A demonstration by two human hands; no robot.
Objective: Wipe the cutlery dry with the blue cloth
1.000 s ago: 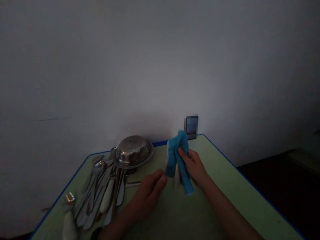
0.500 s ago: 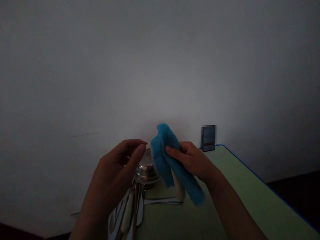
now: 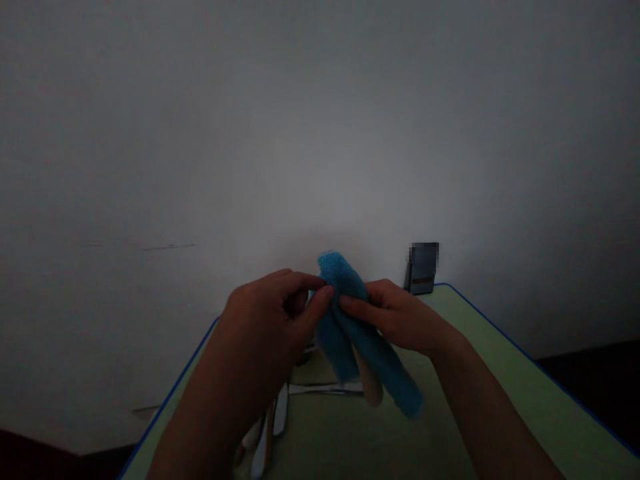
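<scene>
Blue cloth is held up over the far edge of the green table. The left hand pinches its top with thumb and fingertips. The right hand pinches it from the other side, fingers pressed together. A pale handle pokes out under the cloth. Cutlery lies by the left edge. A small dark box stands at the far right corner.

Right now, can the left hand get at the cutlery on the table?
Likely yes, once it lets go: the left hand pinches the blue cloth, and the cutlery lies uncovered on the table just below its wrist.
</scene>
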